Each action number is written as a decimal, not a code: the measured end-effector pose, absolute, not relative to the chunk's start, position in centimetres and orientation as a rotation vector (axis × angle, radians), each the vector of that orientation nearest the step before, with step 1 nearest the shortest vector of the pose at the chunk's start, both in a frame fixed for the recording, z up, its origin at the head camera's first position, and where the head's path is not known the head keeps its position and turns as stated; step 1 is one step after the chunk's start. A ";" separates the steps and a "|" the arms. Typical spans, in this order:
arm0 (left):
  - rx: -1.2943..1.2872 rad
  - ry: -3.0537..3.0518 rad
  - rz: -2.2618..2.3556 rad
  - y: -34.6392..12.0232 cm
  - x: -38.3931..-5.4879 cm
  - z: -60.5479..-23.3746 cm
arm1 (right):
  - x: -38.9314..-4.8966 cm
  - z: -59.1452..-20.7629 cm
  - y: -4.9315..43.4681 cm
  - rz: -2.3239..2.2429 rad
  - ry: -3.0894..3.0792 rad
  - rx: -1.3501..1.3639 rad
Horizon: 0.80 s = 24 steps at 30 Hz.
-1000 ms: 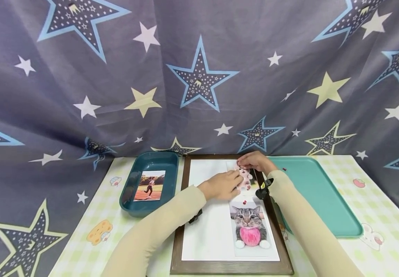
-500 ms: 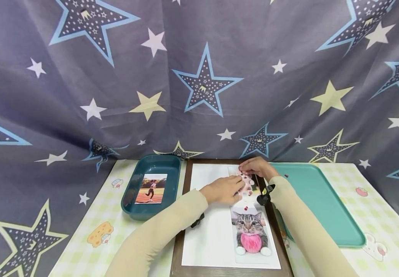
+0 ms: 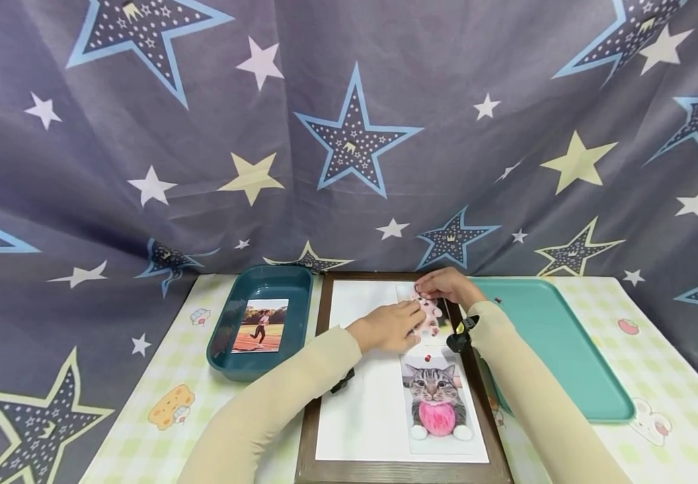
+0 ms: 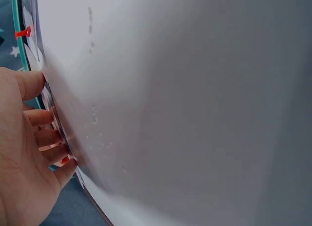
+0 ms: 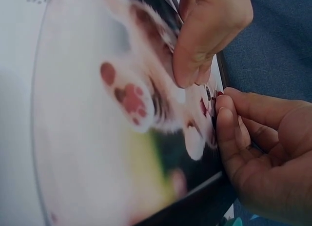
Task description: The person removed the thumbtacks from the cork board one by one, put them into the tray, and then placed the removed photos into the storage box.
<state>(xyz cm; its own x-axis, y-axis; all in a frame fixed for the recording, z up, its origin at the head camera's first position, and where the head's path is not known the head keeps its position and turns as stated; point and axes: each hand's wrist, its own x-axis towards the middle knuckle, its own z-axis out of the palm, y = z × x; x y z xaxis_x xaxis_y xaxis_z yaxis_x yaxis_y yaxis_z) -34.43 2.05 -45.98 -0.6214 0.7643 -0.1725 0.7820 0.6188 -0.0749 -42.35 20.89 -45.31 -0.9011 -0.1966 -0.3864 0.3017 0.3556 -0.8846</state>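
Observation:
A white board in a dark wooden frame (image 3: 311, 430) lies on the table. Near its top right is a photo of a pink-pawed animal (image 5: 146, 94), partly covered by both hands. My left hand (image 3: 388, 327) rests its fingertips on this photo, thumb apart from the fingers. At the photo's top edge my right hand (image 3: 450, 286) pinches a small red push pin (image 5: 220, 93) between thumb and index finger. Below lies a photo of a cat with a pink ball (image 3: 436, 396), and another red push pin (image 3: 428, 358) stands near its upper edge.
Left of the board is a dark teal bin (image 3: 220, 353) with a photo of a runner (image 3: 260, 326) in it. A green tray (image 3: 561, 356) lies at the right, a small red pin (image 3: 497, 300) near its back edge. A star-patterned curtain (image 3: 349, 222) hangs behind.
The head view has tilted a little down and back up. Both hands keep their places on the photo, with the right fingers still at its top edge.

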 end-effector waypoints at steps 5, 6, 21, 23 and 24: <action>1.316 2.705 -0.235 2.0 -34.3 -45.7 | -42.4 -45.3 21.1 -1.583 2.181 0.082; 1.324 2.709 -0.241 2.1 -34.4 -45.7 | -42.4 -45.3 21.1 -1.589 2.182 0.081; 1.260 2.676 -0.246 2.1 -34.3 -45.7 | -42.4 -45.5 20.9 -1.598 2.161 0.054; 1.262 2.673 -0.236 2.2 -34.3 -45.6 | -42.5 -45.5 21.0 -1.599 2.165 0.068; 1.264 2.673 -0.233 2.2 -34.3 -45.6 | -42.5 -45.6 21.0 -1.600 2.166 0.071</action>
<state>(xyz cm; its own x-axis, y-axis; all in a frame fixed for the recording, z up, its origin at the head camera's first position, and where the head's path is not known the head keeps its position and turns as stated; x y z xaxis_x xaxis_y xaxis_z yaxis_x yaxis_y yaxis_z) -34.31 2.19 -45.64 -0.6243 0.7483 -0.2242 0.7758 0.6275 -0.0661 -42.54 21.03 -45.55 -0.9000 -0.2168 -0.3781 0.2976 0.3282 -0.8965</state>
